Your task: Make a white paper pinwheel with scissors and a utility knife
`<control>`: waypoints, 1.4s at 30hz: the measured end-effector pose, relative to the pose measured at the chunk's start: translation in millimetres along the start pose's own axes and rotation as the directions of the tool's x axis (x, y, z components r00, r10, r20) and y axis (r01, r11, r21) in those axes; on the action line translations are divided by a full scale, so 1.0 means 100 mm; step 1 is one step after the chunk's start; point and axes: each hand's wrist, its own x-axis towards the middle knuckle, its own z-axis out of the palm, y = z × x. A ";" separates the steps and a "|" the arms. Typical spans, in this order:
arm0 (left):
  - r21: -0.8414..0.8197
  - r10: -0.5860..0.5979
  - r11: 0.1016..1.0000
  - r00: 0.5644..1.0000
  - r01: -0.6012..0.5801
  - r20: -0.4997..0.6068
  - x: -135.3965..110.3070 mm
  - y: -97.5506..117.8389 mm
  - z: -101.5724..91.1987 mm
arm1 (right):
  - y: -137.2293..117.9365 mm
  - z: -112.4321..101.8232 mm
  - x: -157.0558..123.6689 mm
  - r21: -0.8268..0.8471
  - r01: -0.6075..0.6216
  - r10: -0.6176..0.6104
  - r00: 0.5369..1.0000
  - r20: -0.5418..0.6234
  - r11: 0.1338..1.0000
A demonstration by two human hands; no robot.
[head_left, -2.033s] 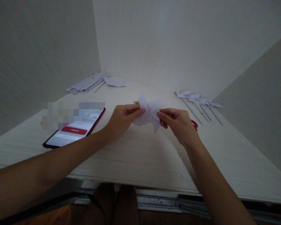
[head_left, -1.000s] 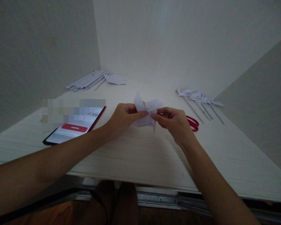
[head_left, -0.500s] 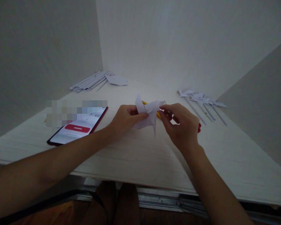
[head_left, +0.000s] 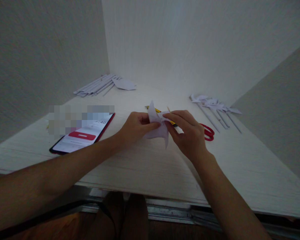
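A white paper pinwheel [head_left: 158, 130] with folded, pointed blades is held up above the table between both hands. My left hand [head_left: 136, 128] grips its left side, thumb in front and fingers behind. With thumb and fingertips together, my right hand [head_left: 187, 128] pinches the paper close to the pinwheel's middle. A thin pale stick [head_left: 169, 109], like a toothpick, pokes up by the right fingers; its lower part is hidden. Behind the pinwheel lies a yellow and black cutter or pen-like tool [head_left: 149, 107], partly covered. Red scissor handles [head_left: 209, 132] rest right of my right hand.
A phone [head_left: 82, 136] with a lit screen lies at the left. White paper sticks [head_left: 95, 86] and a flat paper piece [head_left: 125, 84] are at the back left. Several pinwheels on sticks [head_left: 216, 105] lie at the right. Walls enclose the white table [head_left: 140, 166].
My right hand has moved left and inward, bringing a blade tip toward the pinwheel's middle. More of the red scissor handles and the yellow tool now shows.
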 end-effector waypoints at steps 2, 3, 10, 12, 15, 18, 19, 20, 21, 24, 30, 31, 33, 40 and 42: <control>0.014 0.004 1.000 1.000 -0.004 0.013 0.00 0.00 0.00 | 0.03 0.02 -0.01 -0.007 0.020 -0.020 1.000 0.011 1.000; 0.021 0.002 1.000 1.000 -0.002 0.014 0.00 0.00 0.00 | 0.03 0.03 -0.01 -0.005 0.025 -0.025 1.000 0.017 1.000; -0.021 -0.029 0.999 1.000 0.029 0.008 0.00 0.00 0.01 | 0.05 0.03 -0.04 0.063 0.084 -0.088 0.993 0.080 0.994; -0.057 -0.046 0.997 0.999 0.047 0.015 -0.01 -0.01 0.02 | 0.06 0.04 -0.05 0.071 0.088 -0.095 0.990 0.104 0.994; -0.095 -0.052 0.994 0.998 0.054 0.025 -0.01 -0.03 0.03 | 0.07 0.05 -0.06 0.091 0.077 -0.088 0.988 0.127 0.993; -0.110 -0.022 0.994 0.999 0.026 0.034 0.00 -0.05 0.02 | 0.07 0.05 -0.06 0.114 0.045 -0.061 0.989 0.137 0.992; -0.111 -0.012 0.994 0.999 0.016 0.037 0.00 -0.06 0.02 | 0.06 0.05 -0.06 0.121 0.031 -0.048 0.989 0.139 0.992; -0.112 -0.005 0.994 0.999 0.009 0.040 0.01 -0.08 0.01 | 0.06 0.04 -0.06 0.126 0.018 -0.036 0.989 0.143 0.992; -0.116 0.003 0.993 0.999 0.002 0.043 0.01 -0.09 0.01 | 0.06 0.04 -0.06 0.130 0.007 -0.026 0.989 0.147 0.992; -0.155 0.020 0.988 0.998 -0.010 0.066 0.02 -0.11 0.00 | 0.05 0.03 -0.05 0.144 -0.006 -0.016 0.988 0.151 0.990; -0.183 0.021 0.983 0.997 -0.006 0.077 0.01 -0.11 0.01 | 0.07 0.02 -0.06 0.176 -0.041 0.009 0.984 0.177 0.984; -0.180 0.017 0.984 0.997 -0.003 0.072 0.01 -0.10 0.01 | 0.07 0.03 -0.06 0.185 -0.045 0.012 0.984 0.179 0.982; -0.176 0.008 0.984 0.998 0.002 0.057 0.01 -0.10 0.01 | 0.07 0.03 -0.06 0.208 -0.053 0.015 0.984 0.178 0.977; -0.161 0.003 0.987 0.998 -0.015 -0.070 0.01 -0.04 0.02 | 0.03 -0.15 0.01 0.307 -0.129 0.084 0.984 0.158 0.943; -0.161 -0.016 0.987 0.996 0.001 -0.091 0.00 -0.02 0.03 | 0.02 -0.20 0.04 0.319 -0.136 0.086 0.982 0.166 0.938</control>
